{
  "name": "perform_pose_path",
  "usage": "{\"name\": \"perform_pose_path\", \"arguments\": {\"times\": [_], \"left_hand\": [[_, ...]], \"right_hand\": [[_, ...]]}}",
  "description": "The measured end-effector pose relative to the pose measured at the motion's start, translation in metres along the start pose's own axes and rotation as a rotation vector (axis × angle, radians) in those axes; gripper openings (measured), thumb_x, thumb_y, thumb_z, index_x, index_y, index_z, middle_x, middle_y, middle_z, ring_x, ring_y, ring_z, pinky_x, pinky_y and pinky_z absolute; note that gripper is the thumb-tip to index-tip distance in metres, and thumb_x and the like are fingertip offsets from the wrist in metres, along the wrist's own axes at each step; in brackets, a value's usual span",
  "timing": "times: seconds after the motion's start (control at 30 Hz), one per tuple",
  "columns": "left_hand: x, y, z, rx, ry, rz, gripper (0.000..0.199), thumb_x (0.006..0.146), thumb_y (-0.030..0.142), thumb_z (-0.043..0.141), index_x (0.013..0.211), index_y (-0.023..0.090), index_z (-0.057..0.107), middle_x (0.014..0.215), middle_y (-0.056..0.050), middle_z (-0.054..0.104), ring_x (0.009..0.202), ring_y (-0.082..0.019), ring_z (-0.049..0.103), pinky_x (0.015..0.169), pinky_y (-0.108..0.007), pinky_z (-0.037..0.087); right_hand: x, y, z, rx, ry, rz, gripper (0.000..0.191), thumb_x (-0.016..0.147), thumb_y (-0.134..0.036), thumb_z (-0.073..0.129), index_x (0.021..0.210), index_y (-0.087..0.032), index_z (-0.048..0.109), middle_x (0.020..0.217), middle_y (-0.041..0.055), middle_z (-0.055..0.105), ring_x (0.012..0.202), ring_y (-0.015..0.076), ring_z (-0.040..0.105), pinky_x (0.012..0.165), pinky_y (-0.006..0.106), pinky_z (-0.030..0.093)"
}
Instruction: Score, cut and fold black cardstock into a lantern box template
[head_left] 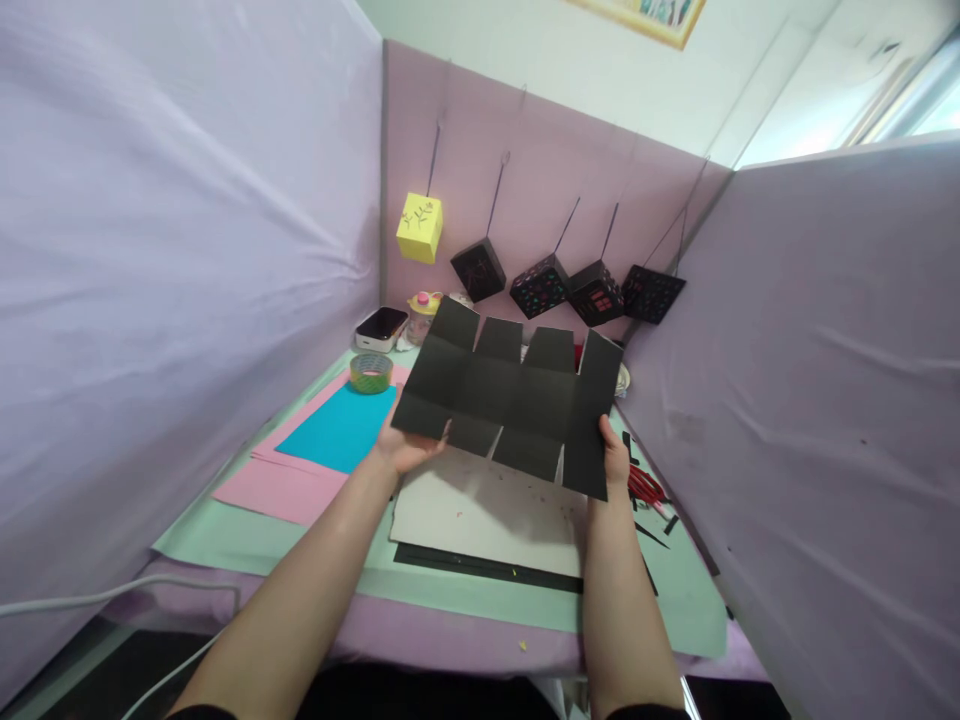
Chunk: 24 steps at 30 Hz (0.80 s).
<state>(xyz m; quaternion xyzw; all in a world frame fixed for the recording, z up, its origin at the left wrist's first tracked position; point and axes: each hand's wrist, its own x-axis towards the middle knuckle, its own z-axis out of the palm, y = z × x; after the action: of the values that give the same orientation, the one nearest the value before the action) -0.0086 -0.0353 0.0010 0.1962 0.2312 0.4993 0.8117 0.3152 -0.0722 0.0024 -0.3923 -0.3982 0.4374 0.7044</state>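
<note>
The fingers of the right hand are closed on the right edge of the black card, with the thumb on its front face. The fingers of the left hand hold its lower left corner, partly from behind. The card is lifted, tilted, above the pale board. I judge it light and rather stiff, not slippery, but the flaps between the cuts may bend easily. The two side edges, near the uncut middle, seem the best places to take hold; pressing on a single flap could crease it.

Left of the fingers lie the blue paper, the pink paper and the tape roll; to the right, on the tabletop, is a tool with red handles, perhaps scissors, partly hidden by the hand and arm. Beyond the fingers, the jar is partly covered by the card, and the small things behind it are difficult to recognise. The fingertips behind the card cannot be seen.
</note>
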Motion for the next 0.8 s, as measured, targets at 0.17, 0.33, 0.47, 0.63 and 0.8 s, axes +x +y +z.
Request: {"name": "perform_pose_path", "arguments": {"times": [0.17,0.33,0.47,0.63,0.8], "left_hand": [[-0.005,0.011,0.01,-0.023,-0.157,0.062,0.063,0.086,0.066,0.046,0.124,0.016,0.056,0.115,-0.015,0.068,0.113,-0.032,0.061,0.095,-0.05,0.049],[0.001,0.002,0.007,0.201,-0.065,-0.026,0.044,0.084,0.045,0.062,0.117,0.017,0.06,0.11,-0.013,0.07,0.102,-0.028,0.066,0.09,-0.044,0.052],[0.008,-0.012,0.008,0.515,0.158,0.189,0.061,0.074,0.036,0.075,0.128,0.02,0.052,0.128,-0.015,0.061,0.12,-0.029,0.057,0.101,-0.045,0.043],[0.0,-0.021,0.019,0.582,0.03,0.25,0.055,0.077,0.048,0.071,0.124,0.022,0.057,0.133,-0.014,0.057,0.128,-0.028,0.049,0.107,-0.043,0.035],[-0.007,-0.03,0.023,0.715,-0.256,0.322,0.067,0.076,0.057,0.069,0.134,0.028,0.051,0.141,-0.013,0.05,0.134,-0.031,0.042,0.109,-0.048,0.032]], "right_hand": [[-0.003,-0.004,-0.011,0.266,0.071,-0.045,0.029,0.083,-0.044,0.06,0.102,-0.025,0.072,0.108,0.002,0.073,0.111,0.0225,0.064,0.106,0.044,0.046],[-0.007,-0.003,-0.012,0.285,0.119,-0.08,0.035,0.081,-0.048,0.061,0.106,-0.026,0.07,0.112,0.0016,0.071,0.119,0.0229,0.059,0.107,0.042,0.044],[-0.013,-0.007,-0.015,0.316,0.164,-0.104,0.034,0.08,-0.054,0.059,0.101,-0.029,0.071,0.109,0.0007,0.072,0.122,0.0243,0.057,0.109,0.047,0.042],[-0.024,-0.011,0.003,0.309,0.107,-0.107,0.035,0.077,-0.055,0.064,0.102,-0.032,0.071,0.111,0.0008,0.071,0.123,0.0262,0.056,0.11,0.052,0.038],[-0.039,0.001,0.06,0.129,-0.127,-0.039,0.045,0.078,-0.049,0.069,0.117,-0.027,0.066,0.12,0.0043,0.068,0.117,0.0282,0.059,0.108,0.056,0.039]]}}
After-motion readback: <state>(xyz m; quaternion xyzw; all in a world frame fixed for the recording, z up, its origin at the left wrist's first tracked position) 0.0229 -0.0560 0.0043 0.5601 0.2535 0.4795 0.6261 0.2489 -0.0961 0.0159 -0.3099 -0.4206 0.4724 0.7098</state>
